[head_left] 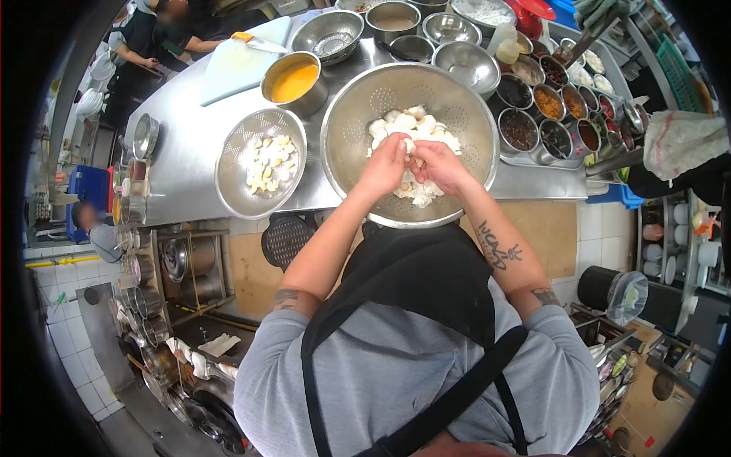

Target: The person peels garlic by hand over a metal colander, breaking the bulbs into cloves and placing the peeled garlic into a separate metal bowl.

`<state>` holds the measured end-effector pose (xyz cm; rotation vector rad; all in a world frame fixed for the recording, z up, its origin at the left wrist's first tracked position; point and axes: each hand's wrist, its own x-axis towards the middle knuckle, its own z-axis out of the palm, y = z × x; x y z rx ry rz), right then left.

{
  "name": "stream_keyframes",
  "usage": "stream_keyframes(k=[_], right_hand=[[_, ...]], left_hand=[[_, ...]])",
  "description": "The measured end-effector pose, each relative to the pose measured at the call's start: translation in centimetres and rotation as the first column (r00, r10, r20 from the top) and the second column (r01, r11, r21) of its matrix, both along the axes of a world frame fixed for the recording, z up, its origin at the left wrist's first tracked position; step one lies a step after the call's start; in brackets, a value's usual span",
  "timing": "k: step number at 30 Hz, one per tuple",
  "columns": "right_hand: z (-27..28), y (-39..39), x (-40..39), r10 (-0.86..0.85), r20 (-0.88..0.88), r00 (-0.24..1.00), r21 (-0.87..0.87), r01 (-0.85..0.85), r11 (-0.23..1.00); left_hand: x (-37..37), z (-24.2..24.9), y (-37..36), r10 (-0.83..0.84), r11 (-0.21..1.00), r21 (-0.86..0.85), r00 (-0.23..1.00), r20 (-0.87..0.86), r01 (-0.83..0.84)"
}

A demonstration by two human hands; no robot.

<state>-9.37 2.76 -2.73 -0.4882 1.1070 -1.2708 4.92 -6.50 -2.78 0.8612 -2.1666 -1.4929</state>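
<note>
Over a large metal colander (339, 164), both my hands are closed together on a small pale garlic clove (410, 145). My left hand (387, 164) pinches it from the left, and my right hand (442, 166) meets it from the right with curled fingers. Beneath and behind the fingers lies a heap of whitish garlic (415, 120) with loose skins. To the left, a smaller perforated bowl (225, 177) carries peeled, yellowish garlic cloves (268, 158). My fingers partly hide the piece between them.
A pot of orange liquid (268, 80) stands behind the smaller bowl. Farther back, a knife (259, 42) rests on a white cutting board (228, 72). Several containers of sauces and toppings (548, 103) crowd the right side. Two people (145, 46) are at the upper left.
</note>
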Motion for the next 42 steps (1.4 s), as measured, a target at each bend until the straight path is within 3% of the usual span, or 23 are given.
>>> stream_keyframes(k=[3, 5, 6, 9, 10, 12, 18, 21, 26, 29, 30, 33, 34, 37, 40, 42], right_hand=[[-0.5, -0.2, 0.5, 0.015, -0.104, 0.994, 0.13, -0.001, 0.992], [1.9, -0.2, 1.9, -0.031, -0.251, 0.968, 0.221, 0.089, 0.971], [1.6, -0.2, 1.9, -0.066, -0.238, 0.969, 0.218, 0.119, 0.969], [1.6, -0.2, 0.8, -0.121, -0.014, 0.993, 0.187, 0.122, 0.975], [1.9, -0.2, 0.6, -0.136, 0.055, 0.989, 0.179, 0.125, 0.976], [2.6, -0.2, 0.7, -0.093, 0.028, 0.995, 0.15, 0.088, 0.985], [1.2, -0.1, 1.7, -0.098, 0.036, 0.995, 0.052, 0.096, 0.994], [0.8, -0.1, 1.8, -0.141, 0.013, 0.99, 0.056, 0.14, 0.989], [0.4, -0.7, 2.4, -0.214, -0.125, 0.969, 0.103, 0.227, 0.968], [0.3, -0.8, 1.9, -0.224, -0.191, 0.956, 0.106, 0.247, 0.963], [1.2, -0.8, 1.9, -0.266, -0.134, 0.955, 0.132, 0.283, 0.95], [3.5, -0.3, 1.6, -0.315, -0.058, 0.947, 0.158, 0.32, 0.934], [3.2, -0.3, 1.5, -0.286, -0.101, 0.953, 0.128, 0.297, 0.946], [2.1, -0.3, 1.6, -0.23, -0.176, 0.957, 0.075, 0.246, 0.966], [1.8, -0.4, 2.0, -0.241, -0.159, 0.957, 0.081, 0.256, 0.963], [1.6, -0.3, 2.3, -0.252, -0.161, 0.954, 0.102, 0.27, 0.957]], left_hand=[[-0.2, -0.2, 1.1, -0.007, 0.952, -0.302, 0.994, 0.111, 0.041], [-0.4, -0.4, 1.3, -0.007, 0.976, -0.216, 0.996, 0.092, 0.027], [-0.4, -0.3, 1.3, -0.005, 0.985, -0.173, 0.996, 0.084, 0.02], [-0.4, 0.3, 0.6, 0.034, 0.994, 0.107, 0.999, -0.017, -0.032], [-0.4, 0.8, 0.8, 0.05, 0.998, 0.036, 0.998, -0.04, -0.049], [-0.2, 1.6, 1.2, 0.077, 0.99, -0.108, 0.993, -0.088, -0.087], [-0.7, 3.0, 2.6, 0.093, 0.98, -0.185, 0.993, 0.078, -0.077], [-1.2, 2.9, 3.4, 0.125, 0.933, -0.348, 0.99, 0.061, -0.097], [-1.8, 0.7, 2.8, 0.117, 0.91, -0.39, 0.99, -0.082, -0.14], [-2.0, 1.5, 2.7, 0.146, 0.927, -0.325, 0.978, -0.148, -0.188], [-2.3, 1.0, 2.4, 0.177, 0.912, -0.34, 0.967, -0.185, -0.232], [-2.1, 0.0, 1.3, 0.153, 0.979, 0.154, 0.982, -0.107, -0.135], [-1.9, -0.1, 1.2, 0.118, 0.984, 0.152, 0.975, -0.19, -0.089], [-1.3, 0.5, 1.2, 0.069, 0.992, 0.112, 0.993, -0.095, -0.058], [-1.2, 1.2, 1.6, 0.039, 0.952, -0.294, 0.988, -0.147, -0.081], [-1.1, 1.5, 2.1, 0.033, 0.954, -0.293, 0.993, -0.11, -0.064]])
